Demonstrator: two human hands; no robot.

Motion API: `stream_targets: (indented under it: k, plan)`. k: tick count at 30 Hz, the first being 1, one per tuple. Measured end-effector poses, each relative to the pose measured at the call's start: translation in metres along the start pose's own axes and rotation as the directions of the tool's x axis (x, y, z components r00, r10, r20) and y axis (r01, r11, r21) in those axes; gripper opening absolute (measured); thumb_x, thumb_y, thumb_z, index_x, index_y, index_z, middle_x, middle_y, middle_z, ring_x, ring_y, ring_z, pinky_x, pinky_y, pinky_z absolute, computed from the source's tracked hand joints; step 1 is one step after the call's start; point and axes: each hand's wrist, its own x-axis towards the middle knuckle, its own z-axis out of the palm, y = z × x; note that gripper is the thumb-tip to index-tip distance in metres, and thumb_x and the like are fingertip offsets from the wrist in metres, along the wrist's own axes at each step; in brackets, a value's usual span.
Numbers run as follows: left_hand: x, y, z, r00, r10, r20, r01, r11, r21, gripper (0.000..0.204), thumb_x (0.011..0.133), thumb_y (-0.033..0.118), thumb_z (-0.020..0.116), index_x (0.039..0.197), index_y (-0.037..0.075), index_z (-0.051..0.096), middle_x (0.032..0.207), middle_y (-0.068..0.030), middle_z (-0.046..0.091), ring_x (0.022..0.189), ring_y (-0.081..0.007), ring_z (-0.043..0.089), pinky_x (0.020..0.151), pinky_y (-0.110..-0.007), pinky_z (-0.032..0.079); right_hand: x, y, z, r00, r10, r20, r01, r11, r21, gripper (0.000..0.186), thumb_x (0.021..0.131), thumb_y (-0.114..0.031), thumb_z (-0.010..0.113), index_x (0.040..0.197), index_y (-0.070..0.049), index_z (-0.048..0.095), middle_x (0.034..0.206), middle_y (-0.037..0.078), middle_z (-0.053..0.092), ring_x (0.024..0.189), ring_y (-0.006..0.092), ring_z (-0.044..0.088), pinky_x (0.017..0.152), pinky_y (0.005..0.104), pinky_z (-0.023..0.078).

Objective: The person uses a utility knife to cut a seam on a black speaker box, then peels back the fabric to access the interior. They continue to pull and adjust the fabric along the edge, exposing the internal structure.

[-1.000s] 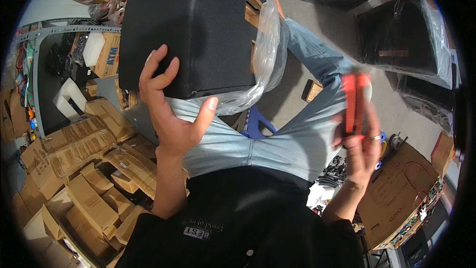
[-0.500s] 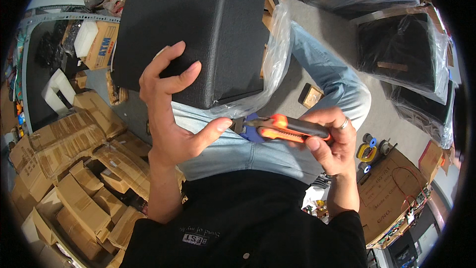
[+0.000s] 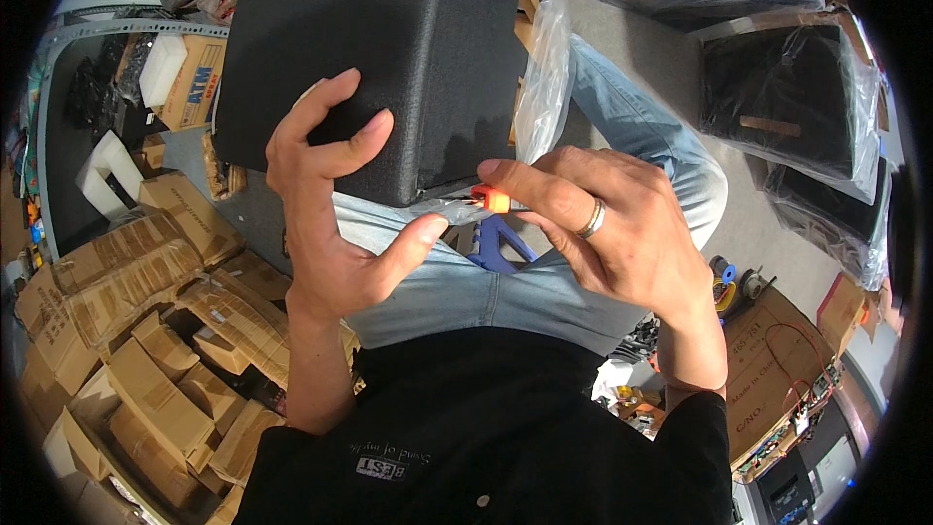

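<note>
1. Cabinet (image 3: pixel 330 29): black, finely grained throughout.
2. Cutter (image 3: pixel 498 200): bright orange (as far as it shows).
3. Wrap (image 3: pixel 544 87): clear, with whitish glints.
4. Jeans (image 3: pixel 462 297): light blue, unevenly faded.
5. Shirt (image 3: pixel 544 418): black, with white chest print (image 3: pixel 381 468) and one pale dot (image 3: pixel 483 501).
6. Ring (image 3: pixel 593 221): silver.
7. Cartons (image 3: pixel 160 384): brown, crossed by glossy bands.
8. Foam block (image 3: pixel 161 70): white.
9. Plastic piece (image 3: pixel 489 243): deep blue.
10. Floor (image 3: pixel 622 78): grey, crossed by darker shadow.
</note>
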Motion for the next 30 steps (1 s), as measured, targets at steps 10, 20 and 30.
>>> stream_targets:
  k: [10,20,30]
  plan:
    - [-0.001,-0.006,0.008,0.997,0.053,-0.052,-0.051,0.998,0.025,0.081,0.071,0.042,0.098,0.139,0.015,0.063,0.154,-0.02,0.053,0.144,-0.0336,0.048,0.117,-0.049,0.035,0.002,0.001,0.006,0.999,0.019,-0.031,-0.02,0.999,-0.031,0.054,0.086,-0.009,0.074,0.138,-0.022,0.072,0.087,0.004,0.067,0.068,0.0246,0.07,0.063,0.0402,0.058]
    - [-0.001,-0.007,0.015,0.995,0.055,-0.08,-0.049,0.996,0.073,0.079,0.075,0.046,0.097,0.138,0.015,0.062,0.153,-0.0198,0.05,0.146,-0.032,0.048,0.119,-0.048,0.044,-0.001,0.008,0.02,0.996,0.013,-0.087,-0.013,1.0,-0.002,0.053,0.087,-0.013,0.074,0.139,-0.024,0.073,0.088,0.004,0.069,0.071,0.0255,0.07,0.065,0.0405,0.058]
    - [-0.001,-0.011,0.021,0.982,0.095,-0.163,-0.083,0.994,0.076,0.076,0.07,0.045,0.1,0.131,0.015,0.066,0.147,-0.0161,0.06,0.139,-0.0303,0.053,0.114,-0.047,0.037,-0.003,0.01,0.024,0.996,0.022,-0.088,-0.021,1.0,0.014,0.054,0.087,-0.011,0.073,0.139,-0.024,0.074,0.091,0.004,0.07,0.071,0.0254,0.07,0.066,0.0409,0.058]
